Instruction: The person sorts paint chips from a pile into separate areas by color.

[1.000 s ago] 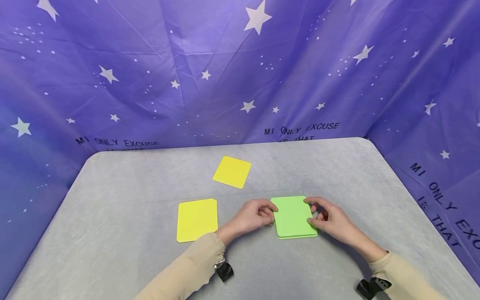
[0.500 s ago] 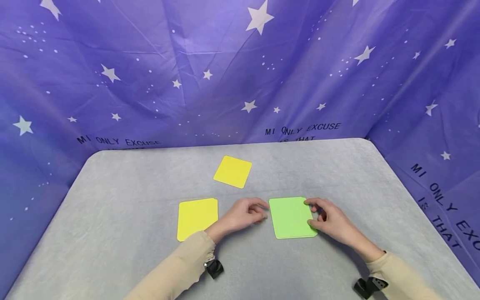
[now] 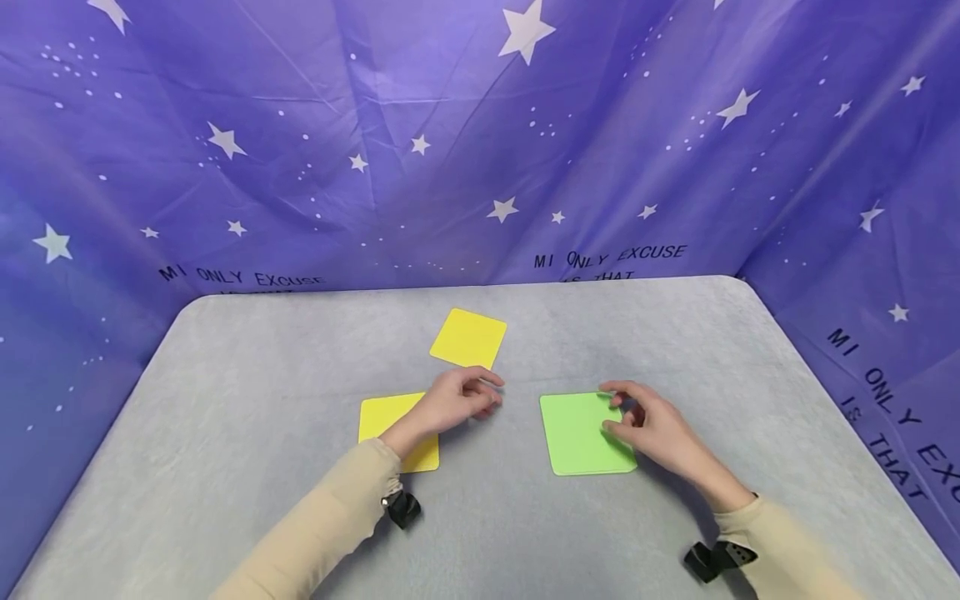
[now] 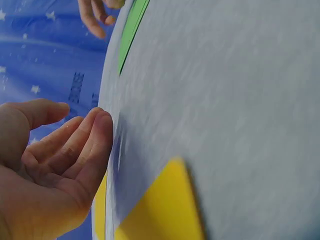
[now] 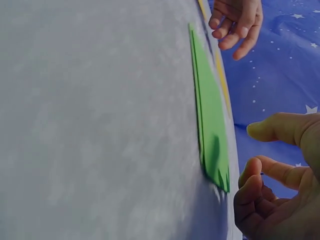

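Note:
A neat stack of light green square cards (image 3: 581, 435) lies on the right half of the grey table; the right wrist view shows its layered edge. Over the stack's right edge hovers my right hand (image 3: 652, 425), fingers loosely bent, holding nothing. My left hand (image 3: 450, 402) hangs above the table between the yellow and green cards, fingers relaxed, with nothing in its grasp. Beneath the left wrist lies a yellow square card stack (image 3: 382, 414), partly covered by the forearm. A single yellow square card (image 3: 468, 337) lies turned at an angle just beyond the left hand.
The grey tabletop (image 3: 247, 358) has rounded far corners. Behind and at both sides hangs a purple-blue curtain (image 3: 450, 125) with white stars and black lettering. Each forearm carries a black wrist camera (image 3: 402, 508).
Both hands have let go of the green stack. The left has moved away leftward, over the yellow stack; the right has lifted slightly. The green cards' edges now line up more closely.

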{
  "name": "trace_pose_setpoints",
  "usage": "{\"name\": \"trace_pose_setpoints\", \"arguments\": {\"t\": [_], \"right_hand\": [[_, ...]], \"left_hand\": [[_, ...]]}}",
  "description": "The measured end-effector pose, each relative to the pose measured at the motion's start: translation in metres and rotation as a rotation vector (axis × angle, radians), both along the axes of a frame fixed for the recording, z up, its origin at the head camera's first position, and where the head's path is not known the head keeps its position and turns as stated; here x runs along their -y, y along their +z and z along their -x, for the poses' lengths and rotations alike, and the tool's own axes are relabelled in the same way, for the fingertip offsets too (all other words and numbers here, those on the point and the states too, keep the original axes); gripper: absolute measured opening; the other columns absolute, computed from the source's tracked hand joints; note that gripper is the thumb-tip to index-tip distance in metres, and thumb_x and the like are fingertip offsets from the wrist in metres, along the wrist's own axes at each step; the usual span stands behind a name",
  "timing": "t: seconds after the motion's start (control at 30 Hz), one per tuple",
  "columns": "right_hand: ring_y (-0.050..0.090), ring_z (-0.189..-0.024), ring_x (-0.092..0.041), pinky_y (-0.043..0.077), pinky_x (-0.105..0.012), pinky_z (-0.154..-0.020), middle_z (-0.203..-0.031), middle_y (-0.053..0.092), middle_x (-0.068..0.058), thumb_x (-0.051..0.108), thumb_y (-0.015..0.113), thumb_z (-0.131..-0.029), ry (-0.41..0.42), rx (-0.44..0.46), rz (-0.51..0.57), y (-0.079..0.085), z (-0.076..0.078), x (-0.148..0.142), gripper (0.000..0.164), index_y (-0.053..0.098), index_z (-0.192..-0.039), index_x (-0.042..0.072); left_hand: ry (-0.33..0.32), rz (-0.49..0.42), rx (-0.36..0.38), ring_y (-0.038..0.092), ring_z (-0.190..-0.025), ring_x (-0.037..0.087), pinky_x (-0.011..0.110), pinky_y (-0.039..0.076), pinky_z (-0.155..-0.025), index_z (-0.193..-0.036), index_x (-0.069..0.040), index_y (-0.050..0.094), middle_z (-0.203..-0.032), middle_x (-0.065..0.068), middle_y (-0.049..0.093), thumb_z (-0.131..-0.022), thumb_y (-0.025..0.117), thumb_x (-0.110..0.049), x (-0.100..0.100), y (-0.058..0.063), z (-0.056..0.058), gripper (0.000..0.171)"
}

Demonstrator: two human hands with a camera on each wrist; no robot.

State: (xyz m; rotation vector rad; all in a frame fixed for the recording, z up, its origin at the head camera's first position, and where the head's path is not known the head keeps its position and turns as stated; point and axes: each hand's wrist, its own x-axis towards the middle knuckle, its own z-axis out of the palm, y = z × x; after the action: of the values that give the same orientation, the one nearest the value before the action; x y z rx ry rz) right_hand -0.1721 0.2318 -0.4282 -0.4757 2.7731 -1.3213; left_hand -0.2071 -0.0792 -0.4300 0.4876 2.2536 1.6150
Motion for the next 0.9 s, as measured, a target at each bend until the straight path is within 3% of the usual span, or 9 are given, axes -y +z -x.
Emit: {"name": "trace_pose_setpoints", "arguments": {"t": [0.4,0.6,0.9], "right_hand": [[0.054,-0.069,-0.013,0.045,-0.023,-0.052,-0.104,0.054,-0.021,-0.002,0.070,-0.083,0.013,0.136,0.238,0.005,0.013,0.030,0.046,0.055,-0.127,-0.007],[0.056,-0.071,-0.014,0.045,-0.023,-0.054,-0.104,0.055,-0.022,-0.003,0.070,-0.083,0.016,0.151,0.271,0.003,0.018,0.048,0.044,0.056,-0.125,-0.007],[0.062,-0.086,-0.025,0.048,-0.025,-0.062,-0.114,0.057,-0.024,-0.002,0.068,-0.084,0.068,0.187,0.303,0.002,0.028,0.073,0.048,0.053,-0.130,-0.006]], "left_hand": [[0.109,-0.042,0.040,0.067,-0.085,0.031,0.036,0.055,-0.074,-0.119,0.009,0.060,-0.102,0.022,0.068,-0.091,0.057,0.001,0.027,0.008,0.018,0.029],[0.191,-0.129,0.086,0.061,-0.098,0.033,0.038,0.054,-0.080,-0.122,0.013,0.055,-0.109,0.028,0.062,-0.092,0.057,0.000,0.040,0.008,0.027,0.033],[0.274,-0.145,0.091,0.057,-0.108,0.039,0.040,0.052,-0.085,-0.126,0.013,0.052,-0.120,0.029,0.056,-0.094,0.056,-0.001,0.052,0.007,0.033,0.035]]}}
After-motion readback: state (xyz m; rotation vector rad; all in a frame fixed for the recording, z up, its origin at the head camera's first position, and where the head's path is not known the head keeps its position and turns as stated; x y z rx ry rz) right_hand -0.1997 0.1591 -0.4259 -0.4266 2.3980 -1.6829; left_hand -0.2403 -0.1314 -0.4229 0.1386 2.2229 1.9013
